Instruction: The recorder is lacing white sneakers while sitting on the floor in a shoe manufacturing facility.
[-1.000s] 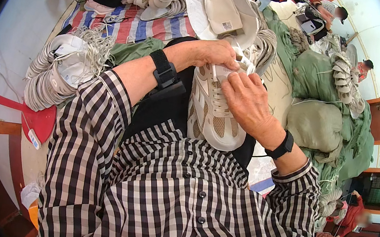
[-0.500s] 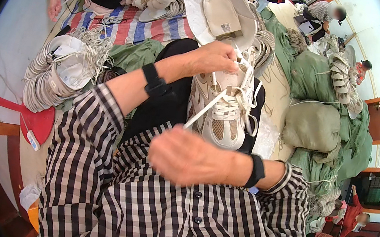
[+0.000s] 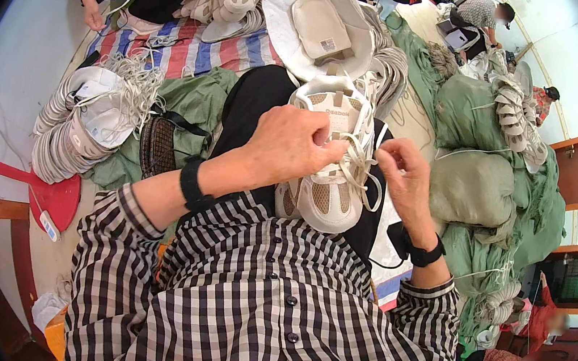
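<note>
A beige and white running shoe (image 3: 333,204) with tan mesh panels rests on my lap, its toe toward me. White shoelace (image 3: 353,163) runs across its front, with loose loops down the right side. Over the left of the lacing, my left hand (image 3: 291,137) is closed, thumb and forefinger pinching the lace below the tongue (image 3: 339,118). At the shoe's right side my right hand (image 3: 409,182) is curled, thumb and fingertips closed at the lace; the exact grip is small in view. Just beyond the heel lies a pale shoe part with an insole-like pad (image 3: 322,25).
Stacked pale shoe parts (image 3: 63,121) and tangled laces (image 3: 134,83) lie at my left, near a red dustpan-like piece (image 3: 58,187). Green sacks (image 3: 471,186) line the right. A striped sheet (image 3: 196,51) spreads ahead. A co-worker's hand (image 3: 93,14) is at the far left; other people sit farther right.
My right hand has moved from the left front of the shoe, where it pulled a lace end, to the shoe's right side. My left hand has come down from the shoe's opening to the lacing.
</note>
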A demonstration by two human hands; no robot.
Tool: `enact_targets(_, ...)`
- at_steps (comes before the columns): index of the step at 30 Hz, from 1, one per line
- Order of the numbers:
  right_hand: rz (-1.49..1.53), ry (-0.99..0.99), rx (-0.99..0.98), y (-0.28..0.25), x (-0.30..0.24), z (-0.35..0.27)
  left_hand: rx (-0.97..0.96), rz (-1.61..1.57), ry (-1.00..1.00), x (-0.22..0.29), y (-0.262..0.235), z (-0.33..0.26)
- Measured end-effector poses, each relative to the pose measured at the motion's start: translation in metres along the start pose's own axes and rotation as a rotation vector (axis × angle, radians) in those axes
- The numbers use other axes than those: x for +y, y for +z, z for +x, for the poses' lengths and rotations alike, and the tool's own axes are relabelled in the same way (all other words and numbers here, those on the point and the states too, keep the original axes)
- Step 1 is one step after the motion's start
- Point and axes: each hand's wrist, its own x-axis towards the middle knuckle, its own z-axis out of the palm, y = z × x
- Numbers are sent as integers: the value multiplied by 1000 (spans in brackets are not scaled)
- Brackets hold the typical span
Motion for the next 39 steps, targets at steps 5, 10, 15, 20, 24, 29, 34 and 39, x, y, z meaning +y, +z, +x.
enact_targets(5,-94,-215,-94,20,-5,3,-79,328,72,9,7,15)
enact_targets(10,274,57,-144,14,-20,7,-113,368,79,8,9,18)
enact_targets(15,620,135,-125,-20,-28,5,-189,128,31,-5,-4,17)
enact_targets(20,429,14,68,-35,-13,10,-354,-231,-157,-15,-17,10)
enact_targets(24,493,5,89,-42,2,16,-401,-441,-304,-26,-30,-6)
enact_targets(29,618,38,-70,-49,2,17,-339,-396,-388,-49,-64,-30)
enact_targets(34,191,-47,-144,-19,2,11,-124,216,-57,-72,-93,-49)
enact_targets(39,-315,-240,-111,4,5,0,-47,184,-189,-99,-117,-61)
